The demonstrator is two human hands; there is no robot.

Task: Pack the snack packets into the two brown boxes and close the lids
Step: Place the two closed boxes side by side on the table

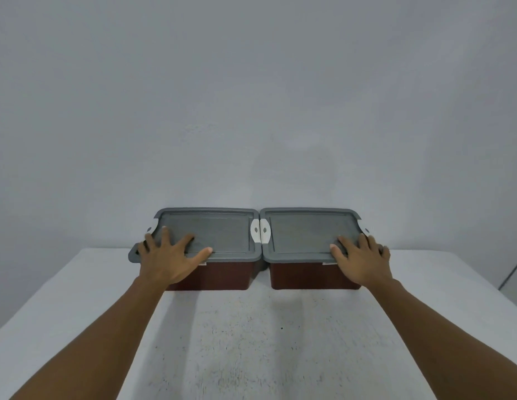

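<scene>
Two brown boxes stand side by side at the far edge of the table, the left box point(222, 275) and the right box point(303, 277). Each carries a grey lid, the left lid point(219, 229) and the right lid point(306, 230), both lying flat on top. White latches point(259, 230) meet where the boxes touch. My left hand point(167, 255) rests with spread fingers on the left lid's near left corner. My right hand point(361, 258) lies flat on the right lid's near right corner. No snack packets are in sight.
The boxes sit on a white table point(251, 336) that stretches toward me. A plain grey wall point(251, 96) rises right behind the boxes. At the far right a dark vertical edge point(511, 272) shows beyond the table.
</scene>
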